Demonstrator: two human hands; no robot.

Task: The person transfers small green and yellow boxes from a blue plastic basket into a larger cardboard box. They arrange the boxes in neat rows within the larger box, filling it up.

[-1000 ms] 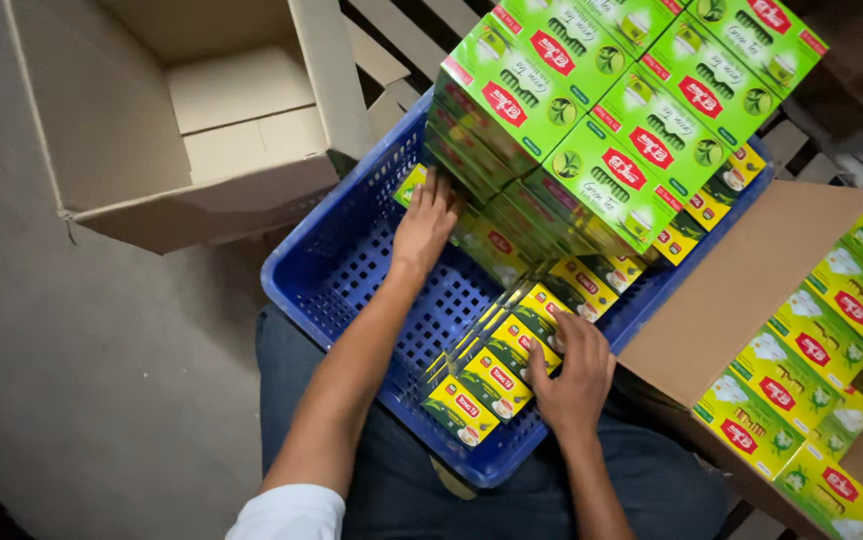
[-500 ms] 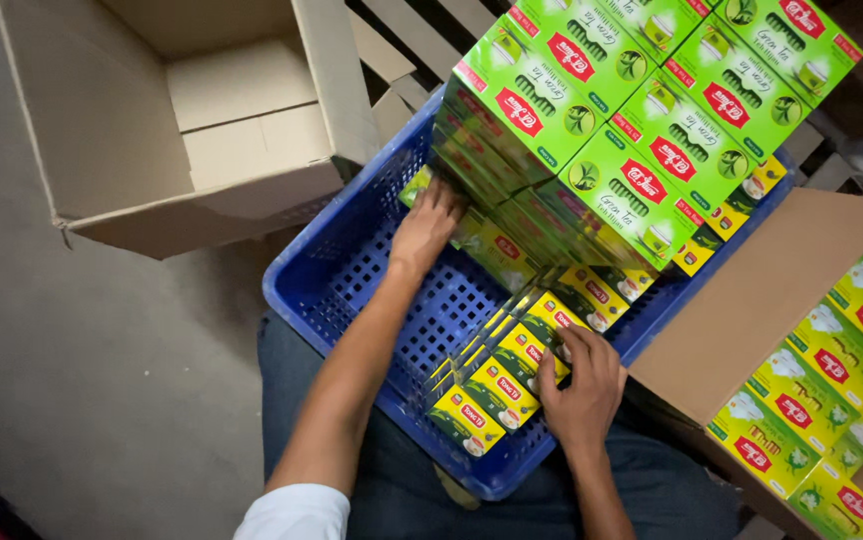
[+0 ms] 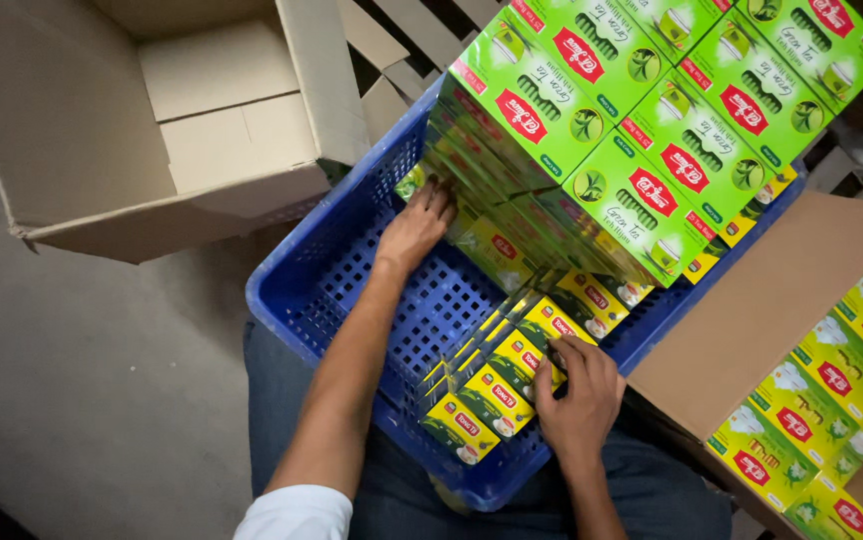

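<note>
Cardboard dominates the upper left: a large open carton stands on the grey floor, its flaps spread and its inside bare. A second open carton at the right edge holds rows of green and yellow tea boxes. Between them sits a blue perforated plastic crate, resting against the person's lap. Inside it, at the far end, rises a tall stack of bright green tea boxes, several layers high and leaning toward the camera. Smaller yellow-fronted boxes stand on edge in a short row near the crate's near right corner.

The left hand reaches across the bare crate floor, fingers flat against the lower side of the green stack, open and pressing, not gripping. The right hand rests on the yellow row's near end, fingers curled over the top of one box, lightly closed on it.

Compared with a second ago, the right hand has slid slightly along the row toward its end, while the left hand has barely moved. That suggests the row is being squared up and the stack steadied, with packing well under way and roughly half the crate floor uncovered.
</note>
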